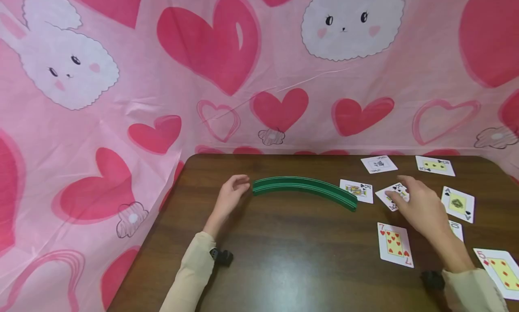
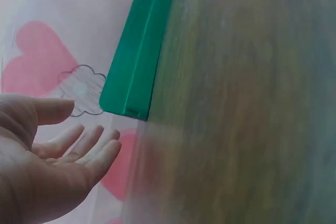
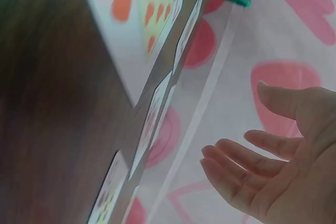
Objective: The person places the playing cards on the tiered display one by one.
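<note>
A curved green card holder [image 1: 300, 184] lies on the table. My left hand [image 1: 230, 192] is beside its left end, fingers loosely bent and empty; the left wrist view shows a gap between the hand [image 2: 63, 156] and the holder's end [image 2: 131, 72]. Over the cards to the right is my right hand [image 1: 423, 208], its thumb and fingers apart above a tilted king card [image 1: 392, 196]. In the right wrist view the right hand [image 3: 273, 156] holds nothing. Another king card [image 1: 361, 191] touches or lies partly behind the holder's right end.
Around the right hand lie a seven of hearts [image 1: 394, 244], an ace of spades [image 1: 458, 204], a five of diamonds [image 1: 502, 271], a partly covered ten [image 1: 456, 229] and two cards at the back, one a joker-like card [image 1: 379, 164]. A pink heart-print cloth [image 1: 243, 78] hangs behind the brown table [image 1: 284, 258].
</note>
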`<state>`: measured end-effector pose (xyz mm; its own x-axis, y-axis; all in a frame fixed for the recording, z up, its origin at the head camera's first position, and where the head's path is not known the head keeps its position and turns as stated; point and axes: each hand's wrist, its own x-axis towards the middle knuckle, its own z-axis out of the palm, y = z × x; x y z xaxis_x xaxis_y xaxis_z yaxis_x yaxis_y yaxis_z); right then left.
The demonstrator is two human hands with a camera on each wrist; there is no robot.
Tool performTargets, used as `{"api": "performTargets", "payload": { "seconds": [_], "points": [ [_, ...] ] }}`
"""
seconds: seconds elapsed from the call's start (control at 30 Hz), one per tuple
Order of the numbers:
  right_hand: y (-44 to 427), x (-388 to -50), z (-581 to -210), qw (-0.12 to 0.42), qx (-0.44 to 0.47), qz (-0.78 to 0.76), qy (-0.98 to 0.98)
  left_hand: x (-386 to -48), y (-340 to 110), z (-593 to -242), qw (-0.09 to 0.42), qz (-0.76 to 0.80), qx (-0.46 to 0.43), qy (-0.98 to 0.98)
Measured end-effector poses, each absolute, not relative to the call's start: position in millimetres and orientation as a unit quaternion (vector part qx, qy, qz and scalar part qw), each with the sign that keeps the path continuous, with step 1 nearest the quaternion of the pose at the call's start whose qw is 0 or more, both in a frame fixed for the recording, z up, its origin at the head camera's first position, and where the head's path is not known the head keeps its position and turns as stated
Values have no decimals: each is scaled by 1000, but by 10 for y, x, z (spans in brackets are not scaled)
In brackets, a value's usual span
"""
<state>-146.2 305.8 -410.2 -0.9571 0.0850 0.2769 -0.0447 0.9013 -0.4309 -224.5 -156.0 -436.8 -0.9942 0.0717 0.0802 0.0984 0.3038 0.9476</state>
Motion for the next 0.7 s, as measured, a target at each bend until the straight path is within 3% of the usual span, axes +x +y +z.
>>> {"api": "performTargets", "payload": {
  "seconds": [0.17, 0.37, 0.7],
  "points": [
    [3224, -1470, -4137, 170, -12, 245, -954, -2272, -1546, -4461, -23, -636, -33, -770],
    [3335, -1496, -4193, 188, -49, 297, -935, -2307, -1484, -4589, -6, -662, -24, -749],
    [3494, -1534, -4235, 84, -115, 353, -925, -2403, -1359, -4758, 23, -699, -35, -714]
  ]
}}
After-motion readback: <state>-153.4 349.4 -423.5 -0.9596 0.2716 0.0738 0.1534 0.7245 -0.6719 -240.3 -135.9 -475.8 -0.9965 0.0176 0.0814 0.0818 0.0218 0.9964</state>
